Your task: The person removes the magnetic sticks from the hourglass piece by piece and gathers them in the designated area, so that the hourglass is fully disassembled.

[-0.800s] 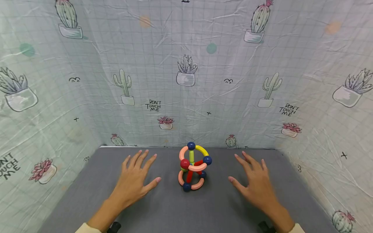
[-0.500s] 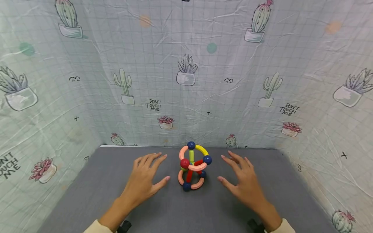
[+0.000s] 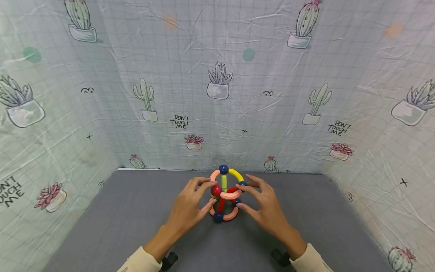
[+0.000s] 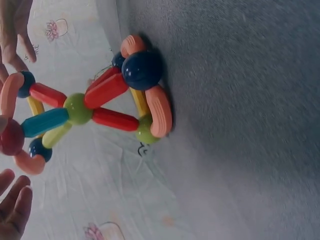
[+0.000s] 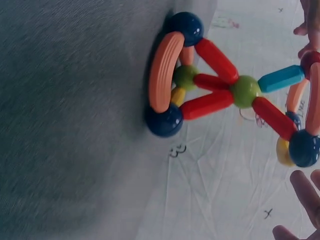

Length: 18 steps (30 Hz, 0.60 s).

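A toy of coloured rods and balls (image 3: 222, 206), a magnetic construction by its look, stands upright on the grey table. Two rings of curved rods are joined through a green middle ball (image 4: 78, 108) by straight rods. My left hand (image 3: 188, 203) is at its left side, fingers loosely bent by the red ball (image 3: 216, 190); a fingertip seems to touch that ball. My right hand (image 3: 266, 206) stands at the right, thumb and fingers spread around the blue balls. In the right wrist view, right-hand fingers (image 5: 306, 197) show a small gap from the upper blue ball (image 5: 304, 148).
The grey tabletop (image 3: 136, 211) extends on both sides of the toy. A pale cloth printed with cacti (image 3: 217, 124) hangs behind and along both sides. Dark wrist straps (image 3: 169, 260) show below the cream sleeves (image 3: 141, 260).
Both hands have moved inward from either side and now flank the toy closely, their fingers more bent than before. The toy has stayed in place.
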{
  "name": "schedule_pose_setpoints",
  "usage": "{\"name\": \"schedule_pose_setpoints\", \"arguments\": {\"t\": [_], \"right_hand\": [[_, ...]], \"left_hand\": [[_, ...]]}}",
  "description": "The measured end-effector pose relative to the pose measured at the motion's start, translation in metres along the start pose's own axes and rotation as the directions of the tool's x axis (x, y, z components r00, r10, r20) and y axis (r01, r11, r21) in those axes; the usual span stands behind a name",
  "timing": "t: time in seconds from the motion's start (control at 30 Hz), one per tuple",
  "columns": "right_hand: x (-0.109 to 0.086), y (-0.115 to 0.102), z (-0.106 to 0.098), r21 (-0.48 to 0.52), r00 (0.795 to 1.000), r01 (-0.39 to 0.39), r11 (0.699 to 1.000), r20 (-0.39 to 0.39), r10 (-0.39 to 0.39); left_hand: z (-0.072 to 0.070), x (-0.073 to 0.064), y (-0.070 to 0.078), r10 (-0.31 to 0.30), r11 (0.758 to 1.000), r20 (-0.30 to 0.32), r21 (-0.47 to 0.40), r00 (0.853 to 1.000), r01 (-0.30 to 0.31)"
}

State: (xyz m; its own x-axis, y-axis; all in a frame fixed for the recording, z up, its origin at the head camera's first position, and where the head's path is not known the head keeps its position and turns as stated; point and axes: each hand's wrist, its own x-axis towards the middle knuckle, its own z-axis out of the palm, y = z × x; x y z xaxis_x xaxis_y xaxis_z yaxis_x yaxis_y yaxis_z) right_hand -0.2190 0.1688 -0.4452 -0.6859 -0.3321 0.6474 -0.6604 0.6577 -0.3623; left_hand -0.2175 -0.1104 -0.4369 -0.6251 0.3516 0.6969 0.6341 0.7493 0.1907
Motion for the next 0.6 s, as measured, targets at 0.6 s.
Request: {"name": "schedule_pose_setpoints", "arguments": {"t": [0.6], "right_hand": [[0.010, -0.009, 0.014, 0.003, 0.999, -0.041, 0.999, 0.011, 0.041]], "left_hand": [[0.016, 0.005, 0.005, 0.022, 0.997, -0.017, -0.067, 1.000, -0.023]]}}
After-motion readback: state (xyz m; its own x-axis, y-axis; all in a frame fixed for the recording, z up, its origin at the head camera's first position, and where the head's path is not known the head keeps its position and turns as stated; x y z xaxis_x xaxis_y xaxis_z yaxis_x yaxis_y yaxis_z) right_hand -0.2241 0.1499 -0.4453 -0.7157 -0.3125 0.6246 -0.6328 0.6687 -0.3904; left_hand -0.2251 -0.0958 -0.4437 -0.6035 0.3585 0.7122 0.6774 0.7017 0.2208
